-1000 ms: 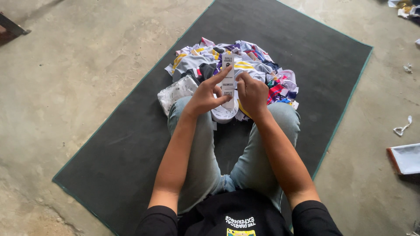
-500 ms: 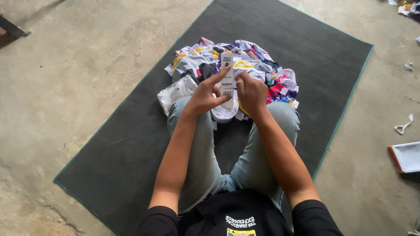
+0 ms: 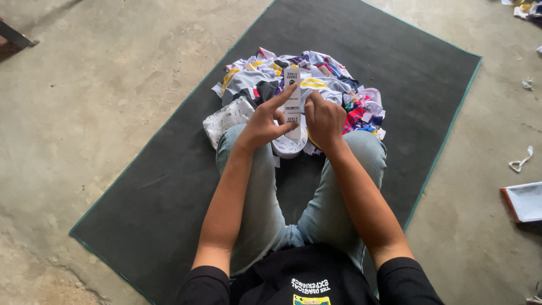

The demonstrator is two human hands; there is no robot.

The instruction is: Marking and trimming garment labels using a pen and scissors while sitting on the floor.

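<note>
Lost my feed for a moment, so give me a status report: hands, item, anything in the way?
Left hand and right hand both shut on white sock with paper label. Held over knees. Heap of colourful socks just beyond, not blocking.

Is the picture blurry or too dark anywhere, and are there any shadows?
Head view: soft, even daylight with no glare; the left hand, right hand and the white paper label between them look sharp; only a faint shadow lies on the dark mat between the knees; the mat edges bend slightly, as with a wide lens.
</note>
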